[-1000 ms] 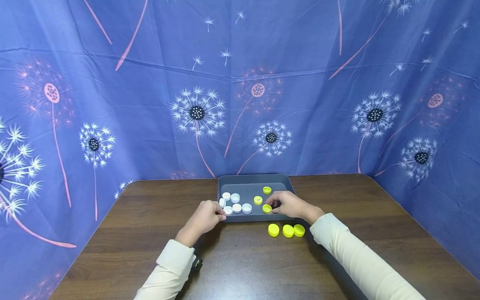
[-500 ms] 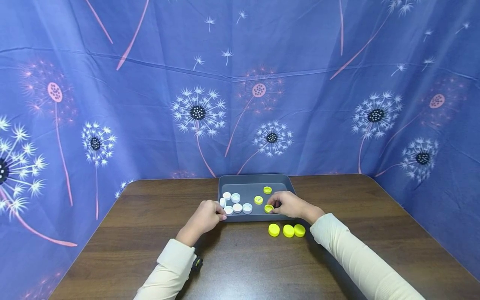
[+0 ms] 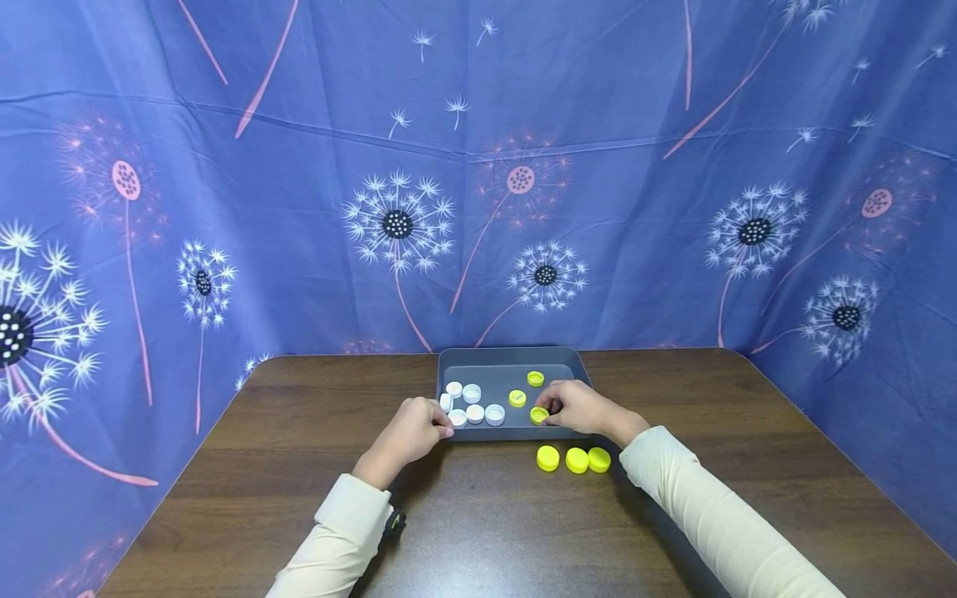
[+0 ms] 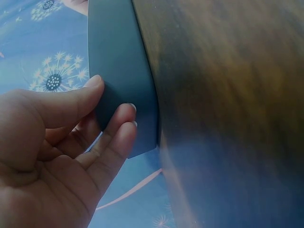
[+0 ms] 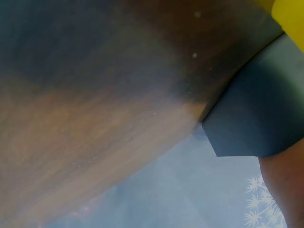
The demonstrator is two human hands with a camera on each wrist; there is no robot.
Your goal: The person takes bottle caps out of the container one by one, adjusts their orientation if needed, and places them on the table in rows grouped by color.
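Observation:
A shallow dark grey tray (image 3: 508,356) lies at the table's far edge. My left hand (image 3: 413,430) pinches its near left corner; in the left wrist view the thumb (image 4: 95,84) lies at the rim and two fingertips rest against the outer wall. Over the tray's right side, my right hand (image 3: 579,407) pinches a yellow bottle cap (image 3: 539,415), hollow side up. Two more yellow caps, one (image 3: 535,379) farther back and one (image 3: 517,399) to the left, lie inside. Several white caps (image 3: 494,415) cluster at the tray's left; one (image 3: 446,403) leans on edge.
Three yellow caps, the leftmost one (image 3: 548,458) slightly apart, lie on the brown wooden table (image 3: 478,523) in front of the tray. A blue curtain (image 3: 635,249) with dandelion prints hangs right behind the table and along both sides.
The yellow cap at my right fingertips has shifted slightly right within the tray. My left hand keeps its place at the corner. The head view has turned a little left.

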